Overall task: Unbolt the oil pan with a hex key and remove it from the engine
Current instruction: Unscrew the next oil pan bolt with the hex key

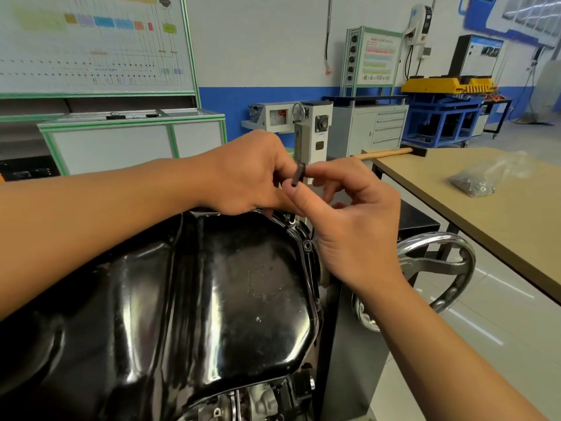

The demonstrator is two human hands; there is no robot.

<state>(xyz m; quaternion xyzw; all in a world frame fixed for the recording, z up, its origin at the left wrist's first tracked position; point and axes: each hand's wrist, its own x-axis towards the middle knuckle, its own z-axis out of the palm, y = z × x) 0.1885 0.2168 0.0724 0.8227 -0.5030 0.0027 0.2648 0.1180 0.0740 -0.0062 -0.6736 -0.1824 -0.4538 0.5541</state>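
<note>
Both hands, left hand [252, 174] and right hand [349, 220], pinch the short dark metal hex key [298, 174] above the glossy black oil pan's [212, 299] far corner bolt [292, 221].

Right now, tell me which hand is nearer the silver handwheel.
Right. The right hand is just left of the handwheel; the left hand sits farther left, above the oil pan.

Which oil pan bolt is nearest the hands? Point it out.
The bolt standing proud at the oil pan's far right corner, directly beneath both hands; the bolt below it sits farther along the flange.
</note>
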